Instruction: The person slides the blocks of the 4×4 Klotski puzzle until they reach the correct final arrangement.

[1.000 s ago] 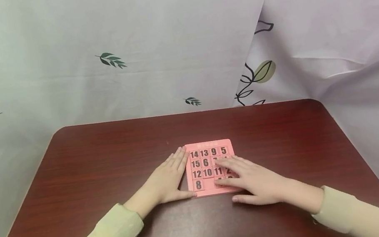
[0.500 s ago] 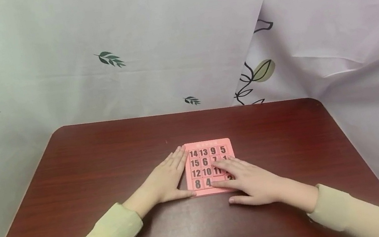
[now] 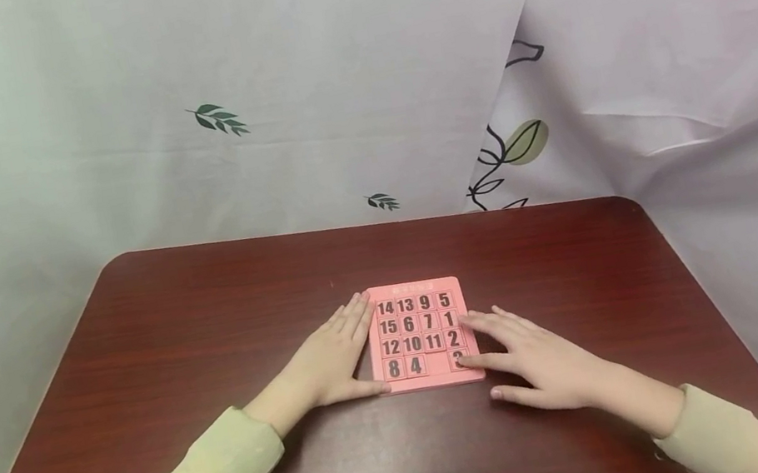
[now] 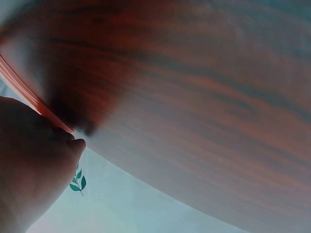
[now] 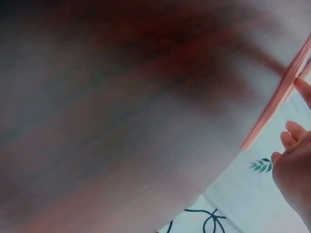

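A: How do the hands sit on your feed?

B: The number puzzle [image 3: 421,333] lies flat at lower centre of the frame. My left hand [image 3: 330,357] lines its left edge, fingers straight, gripping nothing. My right hand [image 3: 552,365] is spread too and has hold of nothing; its index fingertip [image 3: 472,361] is at the 3 tile [image 3: 455,353]. I can't tell whether it presses or hovers.

A: How would you slide that tile?

B: The vacant slot [image 3: 437,363] is just left of it, beside the 4 tile [image 3: 415,365]. I'd push lightly and straight left, with the left hand as brace. A slanted push could catch on the 11 tile [image 3: 433,342] above.

A: Edges?

B: I'd mind the puzzle's right rim [image 3: 471,341], where another finger reaches. The far edge of the table [image 3: 243,286] runs well above the puzzle, the sheet [image 3: 319,69] beyond. Tabletop to the right gives my wrist room.
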Available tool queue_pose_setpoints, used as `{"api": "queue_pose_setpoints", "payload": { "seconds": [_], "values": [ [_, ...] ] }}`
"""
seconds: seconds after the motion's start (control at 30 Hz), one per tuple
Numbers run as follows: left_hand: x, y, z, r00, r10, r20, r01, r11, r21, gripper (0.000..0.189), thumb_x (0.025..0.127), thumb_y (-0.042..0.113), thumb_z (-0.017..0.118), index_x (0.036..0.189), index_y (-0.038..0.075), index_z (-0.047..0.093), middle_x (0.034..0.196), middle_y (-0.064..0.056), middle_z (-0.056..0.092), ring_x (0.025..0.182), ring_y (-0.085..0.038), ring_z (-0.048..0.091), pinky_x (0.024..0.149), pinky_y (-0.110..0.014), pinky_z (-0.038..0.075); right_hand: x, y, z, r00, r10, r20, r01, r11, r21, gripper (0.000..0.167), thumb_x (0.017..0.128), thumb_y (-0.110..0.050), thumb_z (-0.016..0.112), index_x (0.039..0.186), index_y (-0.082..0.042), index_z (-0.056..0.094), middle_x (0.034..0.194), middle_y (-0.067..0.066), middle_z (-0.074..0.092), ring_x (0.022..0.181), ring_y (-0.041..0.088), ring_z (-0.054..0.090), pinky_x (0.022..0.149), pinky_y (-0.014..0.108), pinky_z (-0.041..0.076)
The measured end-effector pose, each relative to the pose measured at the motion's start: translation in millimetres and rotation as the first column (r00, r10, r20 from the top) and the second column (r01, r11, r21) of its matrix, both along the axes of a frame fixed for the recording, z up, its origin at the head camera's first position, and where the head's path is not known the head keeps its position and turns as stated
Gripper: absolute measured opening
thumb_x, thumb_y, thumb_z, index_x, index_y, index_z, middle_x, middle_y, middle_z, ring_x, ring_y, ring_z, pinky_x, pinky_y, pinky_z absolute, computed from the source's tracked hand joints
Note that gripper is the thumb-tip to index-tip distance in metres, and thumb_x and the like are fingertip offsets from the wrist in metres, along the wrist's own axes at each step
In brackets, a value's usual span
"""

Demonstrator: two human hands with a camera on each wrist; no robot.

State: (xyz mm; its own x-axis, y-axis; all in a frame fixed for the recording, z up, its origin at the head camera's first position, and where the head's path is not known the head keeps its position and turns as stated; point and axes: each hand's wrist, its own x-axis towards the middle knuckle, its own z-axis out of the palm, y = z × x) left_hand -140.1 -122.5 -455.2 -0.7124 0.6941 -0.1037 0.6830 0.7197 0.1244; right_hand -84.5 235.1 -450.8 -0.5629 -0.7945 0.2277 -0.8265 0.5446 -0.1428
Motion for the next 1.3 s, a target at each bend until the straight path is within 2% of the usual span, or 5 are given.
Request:
{"api": "queue_pose_setpoints", "payload": {
  "seconds": [0.33,0.73,1.0,1.17,1.3],
  "values": [
    [1.1,0.2,1.1,1.0,0.002,0.003,-0.002,1.0,0.012,0.124,0.088,0.077,0.066,0.166,-0.007,0.019,0.176,-0.025,0.015,0.166,-0.037,0.018,0.135,-0.047,0.025,-6.8,-23,4.9,0.998,0.025,0.063,-0.03,0.997,0.076,0.058,0.097,-0.047,0.074,0.151,-0.029,0.062,0.168,0.018,0.04,0.156,0.037,0.04,0.123,0.063,0.038],
    [2.1,0.1,4.0,1.0,-0.002,-0.003,0.002,1.0,0.006,0.122,0.088,0.075,0.067,0.165,-0.009,0.023,0.175,-0.027,0.019,0.164,-0.039,0.022,0.134,-0.048,0.028,-15.9,2,1.1,0.998,-0.05,0.032,0.049,0.998,0.044,0.057,0.096,-0.044,0.074,0.149,-0.023,0.064,0.165,0.02,0.044,0.154,0.041,0.042,0.122,0.066,0.038],
    [0.9,-1.3,3.1,1.0,0.004,0.001,-0.004,1.0,-0.01,0.123,0.088,0.076,0.066,0.166,-0.007,0.021,0.176,-0.026,0.016,0.165,-0.038,0.019,0.134,-0.048,0.027,-14.5,1,3.2,0.999,0.033,0.035,-0.032,0.999,-0.042,0.046,0.095,-0.037,0.077,0.139,-0.023,0.072,0.161,0.017,0.05,0.148,0.04,0.048,0.133,0.049,0.027],
    [1.0,-1.9,2.2,1.0,0.003,-0.011,-0.003,1.0,0.001,0.123,0.087,0.076,0.067,0.165,-0.008,0.023,0.176,-0.026,0.018,0.165,-0.038,0.021,0.134,-0.048,0.027,-32.5,-5,6.0,0.991,-0.086,0.103,0.085,0.996,0.015,0.061,0.097,-0.04,0.074,0.153,-0.019,0.06,0.166,0.019,0.043,0.155,0.041,0.041,0.126,0.064,0.035],
    [0.9,-1.2,1.3,1.0,0.001,-0.003,-0.001,1.0,-0.005,0.123,0.088,0.077,0.065,0.166,-0.007,0.02,0.176,-0.025,0.015,0.165,-0.037,0.018,0.135,-0.047,0.025,-40.5,-5,6.5,0.973,-0.155,0.172,0.143,0.987,0.078,0.062,0.098,-0.043,0.071,0.154,-0.019,0.058,0.169,0.019,0.038,0.159,0.04,0.035,0.128,0.064,0.032]
  ]
}}
